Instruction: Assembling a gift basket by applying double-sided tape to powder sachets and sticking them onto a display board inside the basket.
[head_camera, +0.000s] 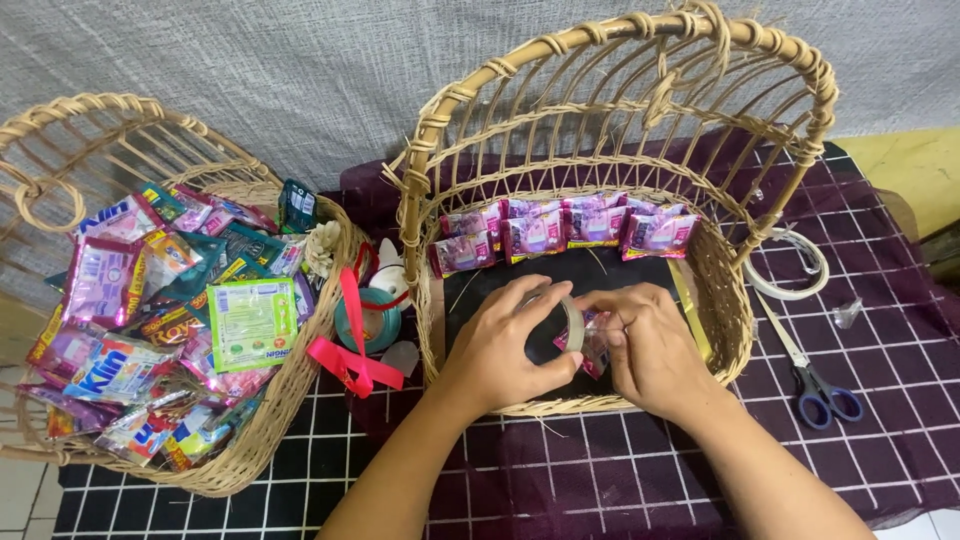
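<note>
Grey woven sheeting hangs behind a desk (900, 330) draped in dark cloth with a white grid. Left hand (505, 345) fingers pinch a clear tape roll (572, 322), standing on edge, its hole facing 9 and 3 o'clock. Right hand (650, 345) fingers grip a small purple sachet (594, 352) just beside the roll. Both hover over the rattan basket (735, 310). Scissors (815, 385) lie at 3 o'clock.
</note>
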